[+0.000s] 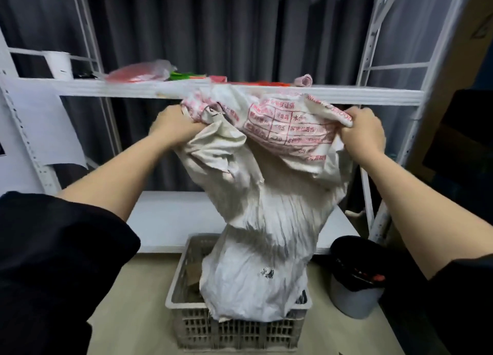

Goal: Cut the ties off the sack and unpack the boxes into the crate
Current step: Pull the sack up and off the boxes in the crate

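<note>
A white woven sack (266, 200) with red print hangs in front of me, held up by its upper end. My left hand (173, 126) is shut on its left corner and my right hand (360, 133) on its right corner, both at shelf height. The sack's bulging lower end rests inside a grey plastic crate (186, 325) on the floor. Brown cardboard (193, 277) shows in the crate to the left of the sack. No ties are visible.
A white metal shelving rack (266, 93) stands just behind the sack, with a paper roll (58, 64), a red bag (138, 73) and small items on its shelf. A grey bin with a black liner (354, 274) sits on the floor to the crate's right.
</note>
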`<state>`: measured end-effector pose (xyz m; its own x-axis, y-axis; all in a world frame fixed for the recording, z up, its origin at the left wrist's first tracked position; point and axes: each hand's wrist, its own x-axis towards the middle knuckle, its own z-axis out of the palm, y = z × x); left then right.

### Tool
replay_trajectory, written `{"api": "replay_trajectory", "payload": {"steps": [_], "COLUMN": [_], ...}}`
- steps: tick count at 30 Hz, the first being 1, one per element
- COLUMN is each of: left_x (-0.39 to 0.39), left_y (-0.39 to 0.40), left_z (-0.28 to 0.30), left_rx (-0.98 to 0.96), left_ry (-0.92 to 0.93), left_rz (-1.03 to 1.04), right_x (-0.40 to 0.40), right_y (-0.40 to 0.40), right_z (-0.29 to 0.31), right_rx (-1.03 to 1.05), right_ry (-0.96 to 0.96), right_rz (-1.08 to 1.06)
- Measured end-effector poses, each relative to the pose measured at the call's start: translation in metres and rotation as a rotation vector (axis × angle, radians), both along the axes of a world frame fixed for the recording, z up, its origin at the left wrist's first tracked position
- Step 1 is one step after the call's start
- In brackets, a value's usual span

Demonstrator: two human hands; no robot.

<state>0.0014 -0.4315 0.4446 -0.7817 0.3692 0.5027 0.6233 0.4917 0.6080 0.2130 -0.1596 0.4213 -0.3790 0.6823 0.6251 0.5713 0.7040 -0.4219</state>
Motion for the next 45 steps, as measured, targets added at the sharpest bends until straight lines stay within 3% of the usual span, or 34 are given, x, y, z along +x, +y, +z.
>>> {"api": "replay_trajectory", "payload": {"steps": [3,9,11,13,15,17,19,20,22,25,29,32,37,40,43,45], "left_x": [0.004,-0.004,-0.003,-0.004,-0.005,-0.001,0.003,0.005,0.007,0.004,-0.001,-0.002,0.003,0.005,0.003,0.004], "left_y": [0.006,0.008,0.008,0.011,0.014,0.015,0.016,0.017,0.019,0.017,0.005,0.011,0.021,0.025,0.029,0.03], "left_z": [0.002,-0.007,-0.011,-0.011,-0.01,-0.007,-0.005,-0.004,-0.003,0.0,0.0,-0.007,-0.023,-0.026,-0.024,-0.022], "left_rx": [0.131,0.194,0.177,0.252,0.31,0.317,0.317,0.31,0.287,0.243,0.161,0.262,0.534,0.561,0.551,0.521], "left_ry": [0.035,-0.08,-0.111,-0.145,-0.177,-0.206,-0.229,-0.234,-0.252,-0.309,-0.391,-0.325,-0.154,-0.207,-0.147,-0.159], "left_rz": [0.024,-0.016,-0.064,-0.072,-0.06,-0.039,-0.037,-0.055,-0.105,-0.199,-0.32,-0.263,0.063,0.168,0.201,0.22], "right_x": [-0.003,-0.017,-0.018,-0.019,-0.026,-0.043,-0.066,-0.078,-0.101,-0.122,-0.114,-0.106,-0.11,-0.112,-0.116,-0.113], "right_y": [-0.002,-0.007,-0.027,-0.058,-0.09,-0.121,-0.134,-0.136,-0.135,-0.129,-0.107,-0.11,-0.137,-0.126,-0.127,-0.122], "right_z": [-0.004,-0.025,-0.03,-0.034,-0.045,-0.066,-0.092,-0.103,-0.118,-0.118,-0.106,-0.099,-0.106,-0.097,-0.098,-0.099], "right_rx": [-0.016,-0.094,0.07,0.429,0.602,0.34,-0.14,-0.329,-0.493,-0.529,-0.544,-0.43,-0.226,-0.385,-0.418,-0.486], "right_ry": [-0.044,-0.069,0.131,0.334,0.248,-0.147,-0.435,-0.437,-0.255,0.084,0.237,0.094,-0.002,0.158,0.112,0.238], "right_rz": [0.05,0.074,0.036,0.099,0.363,0.487,0.444,0.447,0.47,0.38,0.142,0.095,0.533,0.365,0.497,0.373]}}
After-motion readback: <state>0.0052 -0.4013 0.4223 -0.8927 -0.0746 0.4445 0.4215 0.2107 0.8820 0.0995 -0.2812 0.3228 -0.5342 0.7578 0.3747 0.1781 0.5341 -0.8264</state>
